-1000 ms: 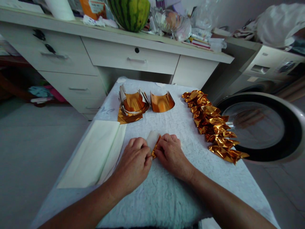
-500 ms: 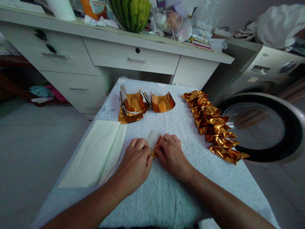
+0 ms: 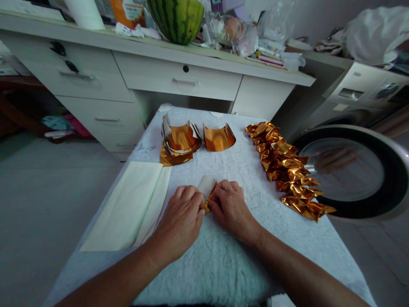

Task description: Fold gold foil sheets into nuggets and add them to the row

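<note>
Between my two hands is a small piece of gold foil paper [image 3: 210, 197] with a pale side showing, partly rolled or folded. My left hand [image 3: 185, 215] is closed on its left end, and my right hand [image 3: 228, 204] pinches its right side; both sets of fingertips hide much of it. Beyond them lie a stack of curled gold foil sheets [image 3: 181, 137] and a single curled gold sheet [image 3: 219, 137]. On the right, several folded gold foil pieces [image 3: 287, 164] form an overlapping row. A pile of off-white paper [image 3: 124, 207] lies left of my left hand.
A pale cloth covers the table [image 3: 204, 273]. Behind it stands a white desk [image 3: 179, 81] bearing a cut watermelon [image 3: 175, 19] and plastic bags. The open round door [image 3: 348, 170] of a washing machine [image 3: 358, 91] is close to the table's right edge.
Both hands stay in nearly the same place, still gripping the foil paper. The whole view has shifted very slightly; nothing else has visibly moved.
</note>
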Available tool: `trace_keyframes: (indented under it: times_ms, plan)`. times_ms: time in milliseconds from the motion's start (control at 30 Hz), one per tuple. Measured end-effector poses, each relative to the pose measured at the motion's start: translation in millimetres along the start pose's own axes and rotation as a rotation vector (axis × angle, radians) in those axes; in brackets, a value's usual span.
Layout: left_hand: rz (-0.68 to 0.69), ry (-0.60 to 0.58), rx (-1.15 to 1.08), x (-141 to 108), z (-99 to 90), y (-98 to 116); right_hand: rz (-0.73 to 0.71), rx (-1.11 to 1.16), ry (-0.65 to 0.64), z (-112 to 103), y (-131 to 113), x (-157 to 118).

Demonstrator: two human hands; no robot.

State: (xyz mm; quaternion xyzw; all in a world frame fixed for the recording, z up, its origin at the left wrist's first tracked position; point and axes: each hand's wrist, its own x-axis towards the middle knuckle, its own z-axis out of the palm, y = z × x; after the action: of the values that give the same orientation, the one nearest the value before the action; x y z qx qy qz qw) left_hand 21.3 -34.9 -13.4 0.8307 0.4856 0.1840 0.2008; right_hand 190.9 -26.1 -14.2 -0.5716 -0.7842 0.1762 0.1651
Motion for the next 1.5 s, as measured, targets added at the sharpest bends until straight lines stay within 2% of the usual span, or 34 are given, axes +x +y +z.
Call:
trace_keyframes:
  times_ms: [267,567,1200,1500]
  plan:
    - [-0.013,-0.029,-0.005,-0.7,1.6,-2.8,0.004,-0.005,-0.006,-0.4,-0.5,0.2]
    - [0.013,-0.006,-0.059,-0.7,4.0,-8.6,-0.001,-0.01,0.026,0.7,-0.8,-0.8]
    - [-0.044,0.005,-0.071,1.8,0.9,-1.8,0.001,-0.018,0.014,0.9,-1.3,-1.2]
    - [-0.074,0.022,-0.124,4.4,2.2,-1.9,0.001,0.008,0.055,0.8,-0.4,-0.8]
